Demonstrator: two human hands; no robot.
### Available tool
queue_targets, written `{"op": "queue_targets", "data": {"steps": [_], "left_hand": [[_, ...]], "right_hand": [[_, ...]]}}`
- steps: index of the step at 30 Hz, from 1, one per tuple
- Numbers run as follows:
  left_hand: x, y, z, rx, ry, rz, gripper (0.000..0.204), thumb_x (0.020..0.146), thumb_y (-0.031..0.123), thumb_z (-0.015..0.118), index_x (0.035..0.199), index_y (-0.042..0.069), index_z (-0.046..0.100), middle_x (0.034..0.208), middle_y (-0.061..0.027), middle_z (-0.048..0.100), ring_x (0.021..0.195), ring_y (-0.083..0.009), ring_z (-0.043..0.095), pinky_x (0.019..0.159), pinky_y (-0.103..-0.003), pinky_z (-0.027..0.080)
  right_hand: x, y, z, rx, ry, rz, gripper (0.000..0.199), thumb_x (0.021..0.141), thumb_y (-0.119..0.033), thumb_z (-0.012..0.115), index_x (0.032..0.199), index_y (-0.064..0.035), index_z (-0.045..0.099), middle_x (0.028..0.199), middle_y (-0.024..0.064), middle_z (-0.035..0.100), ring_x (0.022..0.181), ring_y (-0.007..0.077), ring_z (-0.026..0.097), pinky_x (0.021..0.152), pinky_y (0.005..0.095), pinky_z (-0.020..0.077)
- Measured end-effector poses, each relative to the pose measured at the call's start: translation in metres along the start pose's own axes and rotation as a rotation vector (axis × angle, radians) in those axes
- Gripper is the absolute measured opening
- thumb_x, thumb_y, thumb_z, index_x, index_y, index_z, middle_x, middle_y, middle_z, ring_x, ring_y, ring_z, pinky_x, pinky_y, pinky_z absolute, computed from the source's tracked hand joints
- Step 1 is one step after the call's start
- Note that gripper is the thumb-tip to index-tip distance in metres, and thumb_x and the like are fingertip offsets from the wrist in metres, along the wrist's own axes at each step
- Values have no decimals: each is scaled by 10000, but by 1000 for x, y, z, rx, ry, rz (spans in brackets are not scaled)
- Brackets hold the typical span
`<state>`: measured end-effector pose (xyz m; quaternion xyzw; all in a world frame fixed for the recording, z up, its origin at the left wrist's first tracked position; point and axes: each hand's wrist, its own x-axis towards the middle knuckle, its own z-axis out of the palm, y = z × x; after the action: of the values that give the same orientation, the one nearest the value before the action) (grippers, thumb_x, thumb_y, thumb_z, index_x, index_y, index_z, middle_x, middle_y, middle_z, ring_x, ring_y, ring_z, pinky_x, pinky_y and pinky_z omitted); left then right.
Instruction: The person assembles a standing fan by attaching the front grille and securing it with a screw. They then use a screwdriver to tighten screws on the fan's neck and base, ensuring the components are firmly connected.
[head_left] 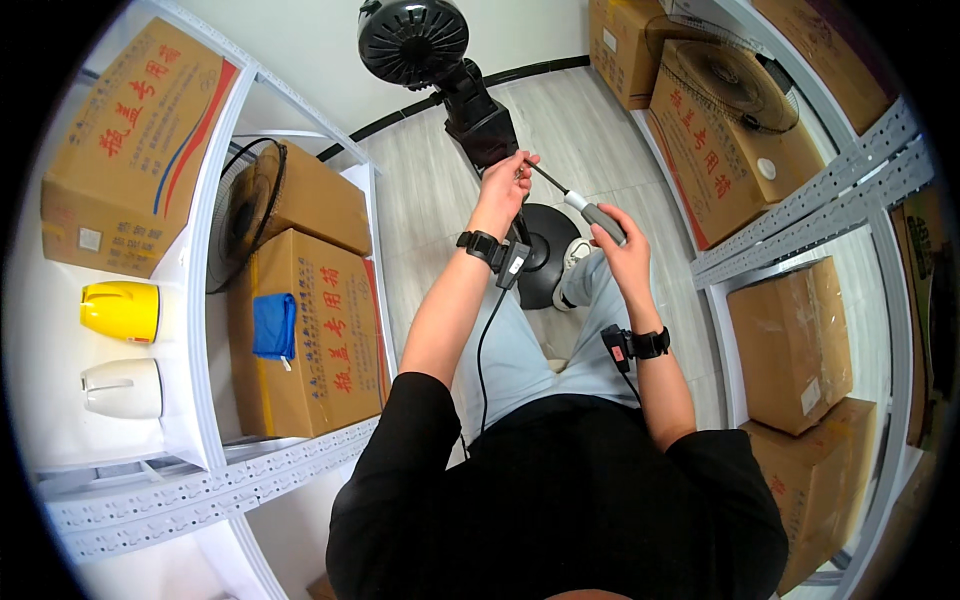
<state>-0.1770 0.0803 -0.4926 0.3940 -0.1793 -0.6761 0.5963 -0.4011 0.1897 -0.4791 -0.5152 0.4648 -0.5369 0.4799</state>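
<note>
A black pedestal fan, its guards off the motor head (415, 45), stands on the floor before me. Its column (483, 130) runs down to a round black base (541, 262). My right hand (627, 258) is closed around the grey and white handle of a screwdriver (578, 203). The shaft slants up and left toward the column. There, my left hand (504, 188) has its fingers curled together against the fan's column, close to the screwdriver's tip. Whatever those fingers pinch is too small or hidden to make out.
Metal shelves with cardboard boxes (308, 330) flank me on both sides. A wire fan guard (725, 85) lies on a box at right; another guard (245, 215) leans at left. A blue pouch (273, 326), a yellow cover (122, 311) and a white cover (122, 389) sit left.
</note>
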Motion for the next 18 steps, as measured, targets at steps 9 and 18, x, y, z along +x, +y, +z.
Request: {"op": "queue_targets", "data": {"steps": [9,18], "left_hand": [[-17,9,-46,-66,86,-102,138,942,55,470,1017,-35,544,973,-191,644,696,-149,530,567,-243,428],[-51,75,-75,-51,83,-35,213,917,107,492,1071,-28,546,824,-76,565,639,-132,473,518,-239,378]], "right_hand": [[-7,-40,2,-42,-30,-50,316,847,-91,692,1156,-39,650,1017,101,671,805,131,662,692,269,550],[1,-89,47,-111,-16,-250,306,847,-101,684,1147,-50,652,1006,100,641,811,154,663,681,264,557]]}}
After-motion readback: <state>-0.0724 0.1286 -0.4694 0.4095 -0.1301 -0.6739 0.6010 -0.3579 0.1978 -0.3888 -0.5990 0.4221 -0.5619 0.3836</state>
